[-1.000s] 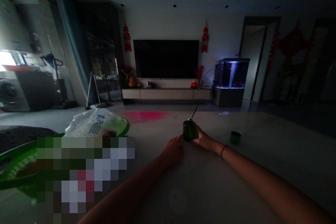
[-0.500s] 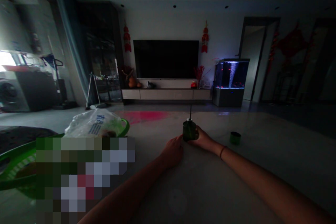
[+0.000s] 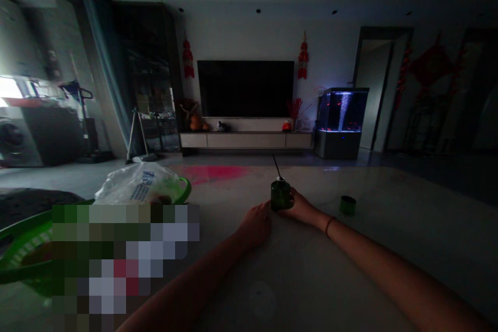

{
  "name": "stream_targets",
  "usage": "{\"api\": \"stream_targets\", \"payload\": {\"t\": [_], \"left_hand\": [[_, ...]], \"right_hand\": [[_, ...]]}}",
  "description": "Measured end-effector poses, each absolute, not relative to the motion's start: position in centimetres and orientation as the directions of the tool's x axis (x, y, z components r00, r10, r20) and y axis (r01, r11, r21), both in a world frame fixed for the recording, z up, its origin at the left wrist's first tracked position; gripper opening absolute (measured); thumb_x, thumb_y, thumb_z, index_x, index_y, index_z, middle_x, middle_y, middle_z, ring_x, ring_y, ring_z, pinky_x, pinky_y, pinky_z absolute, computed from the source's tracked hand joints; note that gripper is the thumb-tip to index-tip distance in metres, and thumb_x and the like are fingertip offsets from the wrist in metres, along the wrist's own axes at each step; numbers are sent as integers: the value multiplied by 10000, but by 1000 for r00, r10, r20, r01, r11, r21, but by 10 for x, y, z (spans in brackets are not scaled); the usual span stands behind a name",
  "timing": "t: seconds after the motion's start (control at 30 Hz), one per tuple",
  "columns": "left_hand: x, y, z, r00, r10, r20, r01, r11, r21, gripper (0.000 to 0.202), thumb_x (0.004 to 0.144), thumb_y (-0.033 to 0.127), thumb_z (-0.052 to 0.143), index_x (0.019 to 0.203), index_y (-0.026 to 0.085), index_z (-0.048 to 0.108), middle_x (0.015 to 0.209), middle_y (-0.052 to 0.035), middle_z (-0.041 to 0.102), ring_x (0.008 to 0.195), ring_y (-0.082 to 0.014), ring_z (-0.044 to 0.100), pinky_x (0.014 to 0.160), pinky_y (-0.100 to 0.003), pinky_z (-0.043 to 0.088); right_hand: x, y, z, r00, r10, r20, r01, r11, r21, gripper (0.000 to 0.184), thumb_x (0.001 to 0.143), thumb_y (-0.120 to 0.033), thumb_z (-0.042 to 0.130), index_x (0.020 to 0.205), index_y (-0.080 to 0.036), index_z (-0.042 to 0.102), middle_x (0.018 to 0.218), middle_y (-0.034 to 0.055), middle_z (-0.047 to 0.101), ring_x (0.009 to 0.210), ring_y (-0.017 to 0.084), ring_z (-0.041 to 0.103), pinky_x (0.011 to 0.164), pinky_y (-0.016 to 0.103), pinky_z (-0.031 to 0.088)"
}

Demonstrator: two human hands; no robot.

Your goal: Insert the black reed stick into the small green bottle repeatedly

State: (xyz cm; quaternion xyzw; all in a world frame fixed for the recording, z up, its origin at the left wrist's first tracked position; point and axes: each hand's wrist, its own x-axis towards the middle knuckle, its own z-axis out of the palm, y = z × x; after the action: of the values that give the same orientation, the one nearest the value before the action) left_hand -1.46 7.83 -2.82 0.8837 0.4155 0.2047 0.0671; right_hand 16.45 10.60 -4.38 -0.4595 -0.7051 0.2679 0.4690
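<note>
Smooth, glassy translucence is shown by the green bottle [image 3: 280, 198], whose neck is ringed by a shiny, metal-looking collar [image 3: 280, 179], and a smooth, glossy finish is seen on the counter [image 3: 322, 280]. From the bottle, thin crinkled plastic is seen in the bag [image 3: 130, 179] and smooth moulded plastic in the basket [image 3: 23, 271], both towards nine o'clock; draped cloth is formed by the curtain [image 3: 104, 72] at ten.

Dim overall, white glare far left, blue-lit aquarium [image 3: 343, 110]
</note>
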Motion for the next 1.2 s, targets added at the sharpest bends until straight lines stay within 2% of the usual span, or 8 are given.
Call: {"api": "stream_targets", "payload": {"t": [0.1, 0.27, 0.47, 0.63, 0.77, 0.87, 1.03, 1.2], "left_hand": [[-14, 78, -28, 573, 763, 298, 714, -644, 274, 531, 740, 113, 322, 1269, 75, 302, 1243, -126, 454, 1141, -180, 406, 985, -310, 260], [-14, 79, -29, 562, 772, 299, 723, -633, 277, 536, 739, 114, 325, 1273, 74, 298, 1248, -127, 449, 1146, -183, 400, 984, -302, 264], [-15, 78, -29, 572, 763, 302, 720, -643, 260, 521, 750, 110, 309, 1269, 65, 305, 1249, -129, 446, 1150, -179, 395, 985, -302, 261], [-14, 79, -30, 576, 762, 296, 727, -643, 242, 529, 740, 98, 315, 1268, 80, 308, 1254, -118, 444, 1154, -175, 392, 989, -299, 257], [-15, 83, -34, 586, 746, 317, 714, -660, 233, 514, 746, 108, 315, 1260, 98, 314, 1244, -112, 457, 1144, -175, 405, 987, -310, 260], [-15, 83, -34, 592, 732, 337, 702, -674, 231, 520, 736, 104, 322, 1255, 97, 319, 1236, -113, 464, 1138, -177, 411, 986, -312, 263], [-15, 81, -32, 600, 730, 327, 702, -676, 224, 510, 745, 101, 306, 1254, 63, 320, 1226, -137, 465, 1134, -184, 413, 988, -308, 262], [-16, 82, -32, 597, 733, 325, 690, -677, 258, 515, 739, 105, 323, 1253, 85, 319, 1243, -121, 454, 1137, -175, 410, 982, -300, 271]], "right_hand": [[165, 106, -44, -161, 892, 423, 380, 451, -808, 644, 482, -289, 723, 1025, -186, 392, 951, 60, 573, 859, 203, 573, 745, 333, 452], [167, 112, -48, -187, 890, 416, 344, 457, -820, 552, 533, -207, 672, 1014, -165, 403, 980, 69, 558, 873, 189, 567, 779, 325, 439], [166, 110, -45, -172, 894, 415, 350, 449, -822, 608, 475, -274, 727, 987, -171, 414, 937, 58, 567, 815, 191, 576, 723, 323, 455], [162, 102, -37, -232, 879, 416, 348, 475, -808, 598, 452, -247, 737, 974, -179, 454, 914, 29, 573, 824, 183, 556, 713, 309, 448], [166, 99, -31, -312, 886, 343, 284, 431, -857, 609, 461, -146, 702, 1011, -181, 443, 935, 30, 576, 855, 177, 553, 744, 301, 436], [172, 99, -30, -382, 878, 288, 231, 393, -890, 548, 481, -101, 658, 988, -184, 467, 923, 27, 591, 850, 171, 564, 762, 305, 428], [172, 99, -34, -291, 910, 294, 269, 373, -888, 586, 462, -170, 702, 1001, -187, 474, 949, 44, 595, 831, 188, 581, 722, 317, 449], [164, 101, -38, -173, 908, 381, 418, 418, -807, 543, 452, -293, 736, 933, -169, 518, 883, 46, 622, 794, 206, 589, 692, 328, 452]]}}
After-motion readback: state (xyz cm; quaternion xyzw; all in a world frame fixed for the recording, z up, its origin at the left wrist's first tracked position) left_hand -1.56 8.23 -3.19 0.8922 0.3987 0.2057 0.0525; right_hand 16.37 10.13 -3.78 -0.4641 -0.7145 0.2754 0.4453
